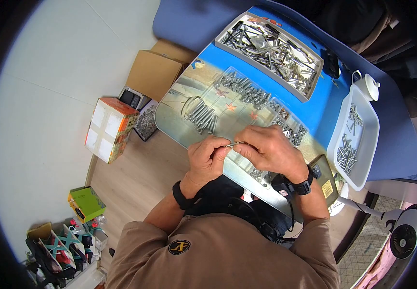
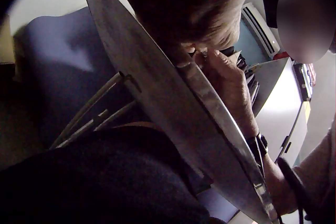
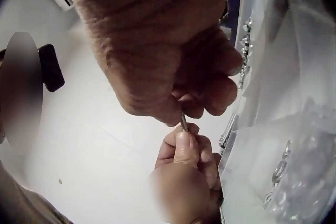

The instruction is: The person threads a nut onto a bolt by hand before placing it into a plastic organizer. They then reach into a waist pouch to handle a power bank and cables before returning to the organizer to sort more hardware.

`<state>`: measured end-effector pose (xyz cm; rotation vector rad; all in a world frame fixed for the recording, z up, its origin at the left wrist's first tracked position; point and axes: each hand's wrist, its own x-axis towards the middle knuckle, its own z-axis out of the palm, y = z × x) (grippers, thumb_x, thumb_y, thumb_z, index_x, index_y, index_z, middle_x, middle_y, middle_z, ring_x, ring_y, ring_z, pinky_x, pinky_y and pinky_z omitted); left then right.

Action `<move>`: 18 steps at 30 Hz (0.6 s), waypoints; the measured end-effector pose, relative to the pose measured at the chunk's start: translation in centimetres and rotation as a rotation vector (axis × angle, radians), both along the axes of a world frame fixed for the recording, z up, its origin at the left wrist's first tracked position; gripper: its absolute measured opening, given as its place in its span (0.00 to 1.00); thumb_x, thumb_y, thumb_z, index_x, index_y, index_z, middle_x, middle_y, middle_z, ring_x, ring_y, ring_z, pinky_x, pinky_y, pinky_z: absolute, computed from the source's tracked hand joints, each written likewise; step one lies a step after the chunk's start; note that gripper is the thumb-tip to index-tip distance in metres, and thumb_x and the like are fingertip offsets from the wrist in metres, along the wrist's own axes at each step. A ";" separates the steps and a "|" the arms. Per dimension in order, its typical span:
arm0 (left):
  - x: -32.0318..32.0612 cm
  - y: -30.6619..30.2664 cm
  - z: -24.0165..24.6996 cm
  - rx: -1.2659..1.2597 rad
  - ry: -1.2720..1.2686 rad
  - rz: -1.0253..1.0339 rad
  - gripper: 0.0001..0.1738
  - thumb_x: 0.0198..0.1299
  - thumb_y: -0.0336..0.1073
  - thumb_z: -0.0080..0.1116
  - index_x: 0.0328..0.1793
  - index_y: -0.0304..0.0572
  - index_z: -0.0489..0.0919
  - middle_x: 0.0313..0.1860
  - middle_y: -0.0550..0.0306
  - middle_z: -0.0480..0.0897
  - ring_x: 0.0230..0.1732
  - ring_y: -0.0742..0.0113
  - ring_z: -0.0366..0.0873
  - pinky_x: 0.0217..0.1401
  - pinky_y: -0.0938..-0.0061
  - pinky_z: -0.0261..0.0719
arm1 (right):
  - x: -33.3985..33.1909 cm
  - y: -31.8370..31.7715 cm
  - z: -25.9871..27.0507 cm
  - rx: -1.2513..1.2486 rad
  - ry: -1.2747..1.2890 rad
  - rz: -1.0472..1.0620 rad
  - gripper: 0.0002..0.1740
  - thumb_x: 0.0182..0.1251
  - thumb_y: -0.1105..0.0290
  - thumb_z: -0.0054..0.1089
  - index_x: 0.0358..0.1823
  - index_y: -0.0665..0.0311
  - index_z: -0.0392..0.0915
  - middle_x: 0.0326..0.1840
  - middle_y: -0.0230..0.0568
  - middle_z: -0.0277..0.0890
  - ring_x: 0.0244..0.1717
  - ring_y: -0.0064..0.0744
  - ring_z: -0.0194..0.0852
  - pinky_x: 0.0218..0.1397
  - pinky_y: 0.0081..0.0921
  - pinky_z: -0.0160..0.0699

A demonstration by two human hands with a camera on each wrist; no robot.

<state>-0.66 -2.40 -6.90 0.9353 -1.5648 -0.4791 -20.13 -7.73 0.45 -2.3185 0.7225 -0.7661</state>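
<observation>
My left hand (image 1: 206, 158) and right hand (image 1: 270, 148) meet over the table's near edge. Between their fingertips is a slim metal piece, like a bolt (image 1: 232, 144), pinched at one end by each thumb and fingers. The right wrist view shows its shank (image 3: 184, 122) bridging the two hands, with much of it hidden by the fingers. Beyond the left hand, several long bolts (image 1: 201, 117) lie side by side. A clear divided case (image 1: 228, 103) holds bolts at its far side, and nuts and washers (image 1: 285, 118) sit in small compartments past the right hand.
A shallow box of mixed hardware (image 1: 271, 53) stands at the back of the table. To the right are a white tray (image 1: 370, 144) with screws, a white lidded pot (image 1: 368, 87) and a fan (image 1: 406, 236). Cardboard boxes (image 1: 153, 74) stand on the left, past the table edge.
</observation>
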 end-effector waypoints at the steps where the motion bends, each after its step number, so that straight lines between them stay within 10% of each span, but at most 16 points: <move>1: 0.0 0.0 0.1 0.000 0.000 0.000 0.07 0.66 0.33 0.66 0.43 0.37 0.81 0.27 0.56 0.82 0.22 0.70 0.74 0.25 0.76 0.69 | -0.1 0.0 0.0 0.009 0.054 -0.003 0.09 0.69 0.66 0.66 0.40 0.65 0.82 0.30 0.42 0.79 0.26 0.48 0.80 0.29 0.37 0.76; 18: 0.0 -0.1 0.2 -0.004 -0.051 0.002 0.07 0.65 0.35 0.65 0.43 0.40 0.79 0.27 0.54 0.81 0.21 0.62 0.77 0.24 0.72 0.72 | -0.1 0.0 -0.3 0.021 0.139 -0.019 0.08 0.67 0.67 0.66 0.39 0.64 0.81 0.27 0.44 0.79 0.27 0.48 0.80 0.29 0.37 0.76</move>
